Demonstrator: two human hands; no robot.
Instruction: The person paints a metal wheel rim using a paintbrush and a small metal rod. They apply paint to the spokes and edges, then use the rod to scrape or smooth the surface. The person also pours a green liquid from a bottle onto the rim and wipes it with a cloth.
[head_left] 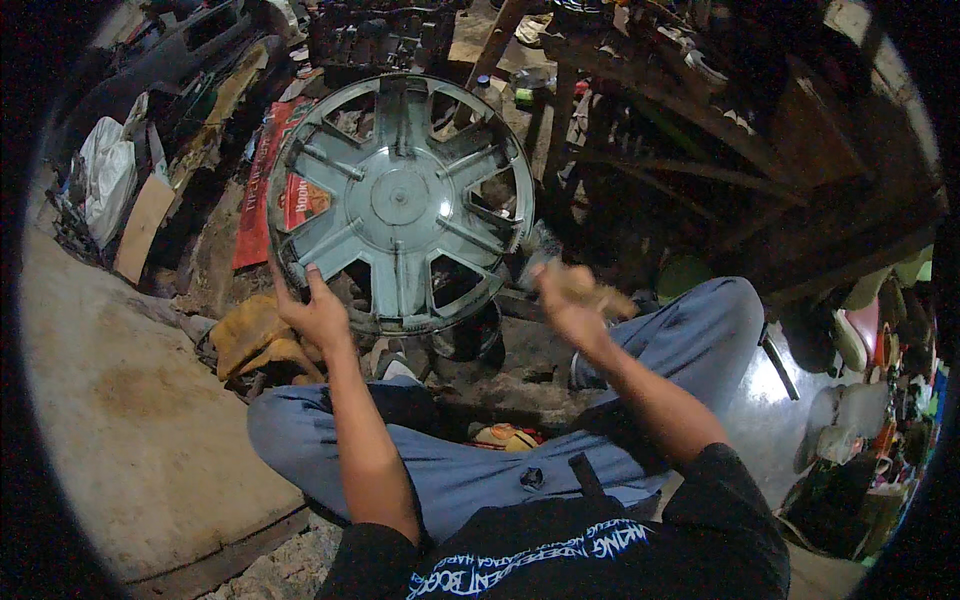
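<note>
A large grey-green wheel cover [400, 200] with several spokes stands tilted in front of me. My left hand [318, 314] grips its lower left rim, thumb on the near face and fingers around the edge. Off the lower right rim is my right hand [570, 308], closed around a brush [605, 298] with a pale wooden handle. Motion smears the brush, and its greyish bristle end [540, 250] points at the rim. Whether the bristles touch the cover I cannot tell. Below the cover, a dark round object [468, 338] is partly hidden.
My crossed legs in grey-blue trousers [680, 350] lie close under both arms. A yellow-brown cloth [250, 335] rests beside my left knee. Left is a worn pale board [130, 400]; a red printed sheet [260, 200] lies behind the cover. Dark wooden framing [690, 170] rises at the right.
</note>
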